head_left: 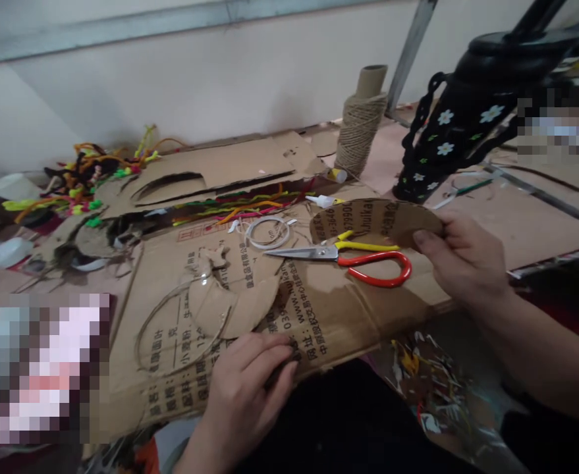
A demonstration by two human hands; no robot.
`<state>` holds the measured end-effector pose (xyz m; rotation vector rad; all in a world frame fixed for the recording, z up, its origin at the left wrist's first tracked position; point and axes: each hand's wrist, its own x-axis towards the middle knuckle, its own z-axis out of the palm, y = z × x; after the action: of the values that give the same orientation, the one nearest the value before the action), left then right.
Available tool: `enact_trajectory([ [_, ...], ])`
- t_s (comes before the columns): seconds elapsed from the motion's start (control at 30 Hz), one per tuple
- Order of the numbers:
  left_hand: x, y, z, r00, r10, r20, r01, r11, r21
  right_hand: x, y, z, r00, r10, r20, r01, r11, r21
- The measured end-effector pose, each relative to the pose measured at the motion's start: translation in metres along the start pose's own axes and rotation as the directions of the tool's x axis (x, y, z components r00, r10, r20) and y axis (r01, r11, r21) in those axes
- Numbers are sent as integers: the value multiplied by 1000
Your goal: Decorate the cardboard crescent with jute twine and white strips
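My right hand (467, 257) grips the right end of a curved cardboard piece (373, 220) printed with letters, thumb on top. Scissors (375, 260) with one red and one yellow handle lie just below that piece, blades pointing left. My left hand (254, 375) rests with curled fingers at the near edge of a large printed cardboard sheet (170, 395); whatever its fingers hold is hidden. Beyond it lie a curved cardboard offcut (254, 306) and a thin ring of cord (143, 336). A white ring (268, 233) sits left of the scissors.
A twine cone (361, 131) and a black flowered tumbler (447, 125) stand at the back right. Colored pipe cleaners (240, 205) lie by a cut cardboard piece (244, 161). A glue bottle tip (321, 200) shows nearby. Scraps (427, 382) fill a bag below the table edge.
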<state>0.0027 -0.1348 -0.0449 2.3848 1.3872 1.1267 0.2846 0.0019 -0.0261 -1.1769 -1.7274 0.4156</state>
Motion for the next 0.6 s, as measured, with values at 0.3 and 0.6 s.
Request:
enact_trajectory([
  [0.3,1,0,4,1000,-7,-26,6,998,-59,53,-60,92,883,212,418,-420,755,504],
  [0.6,-4,-3,6,1000,-2,-28,-1,996,-90,76,-115,183,778,160,607,-488,762,425],
])
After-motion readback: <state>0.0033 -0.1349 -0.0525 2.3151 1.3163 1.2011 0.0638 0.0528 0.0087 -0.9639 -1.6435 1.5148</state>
